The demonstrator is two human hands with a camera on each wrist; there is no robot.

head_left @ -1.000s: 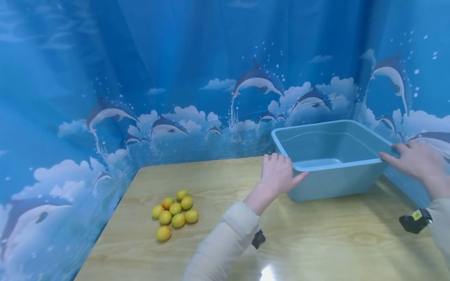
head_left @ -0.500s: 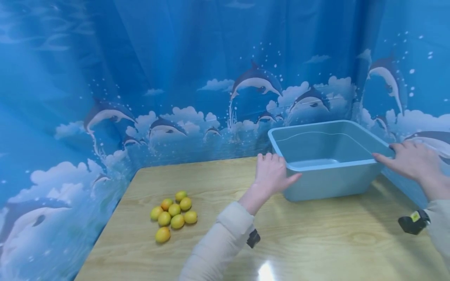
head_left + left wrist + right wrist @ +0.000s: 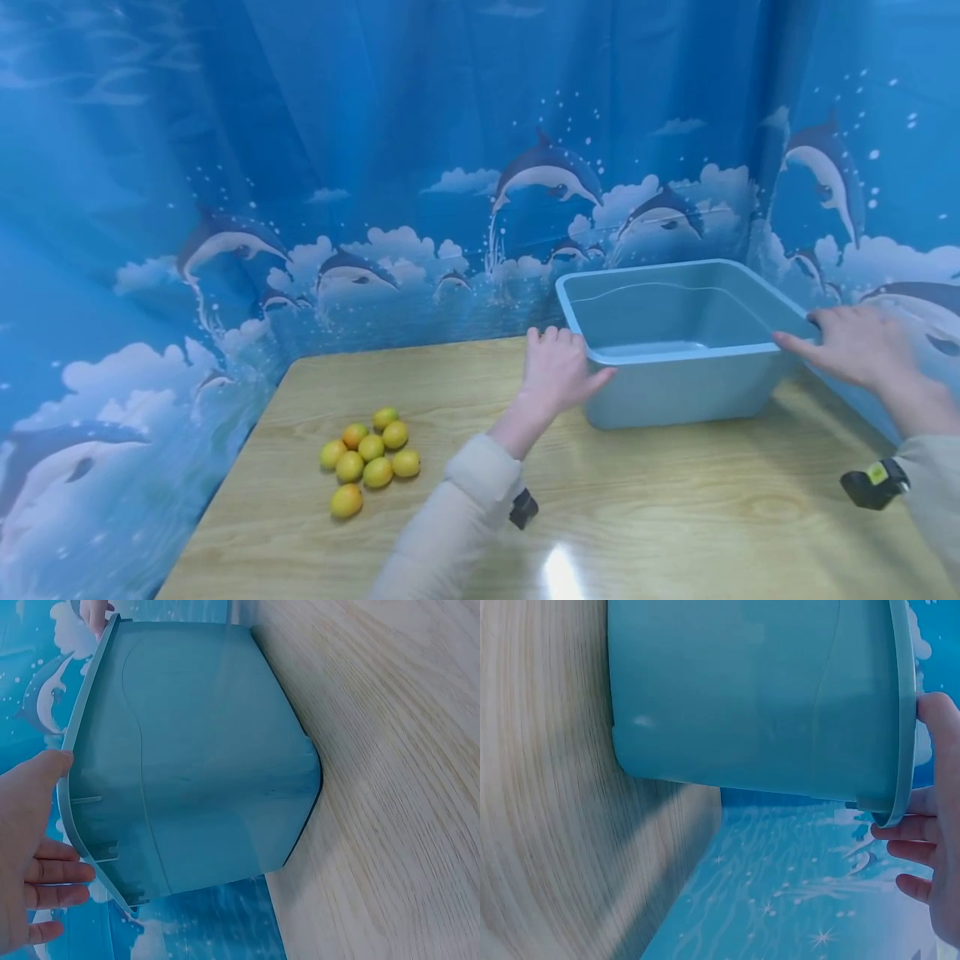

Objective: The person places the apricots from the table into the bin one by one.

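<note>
A light blue plastic bin (image 3: 682, 387) stands on the wooden table at the right, its inside bare where it shows. My left hand (image 3: 553, 371) grips its near left rim corner, thumb along the front edge. At the near right corner, my right hand (image 3: 862, 346) holds the rim, thumb on the front edge. In the left wrist view, the left thumb (image 3: 56, 761) presses the rim while the fingers lie by its underside. The right wrist view has the right fingers (image 3: 907, 829) under the lip. Several small yellow fruits (image 3: 371, 447), some tinged orange, lie grouped at left.
The wooden table (image 3: 675, 517) reaches back to a blue curtain (image 3: 420, 125) printed with dolphins and clouds. Curtain also hangs close along the left and right sides. A small black device (image 3: 873, 483) sits at the right wrist.
The bin has slid left along the table, toward the fruits, with both hands on its rim moving along. The fruits have stayed in their group.
</note>
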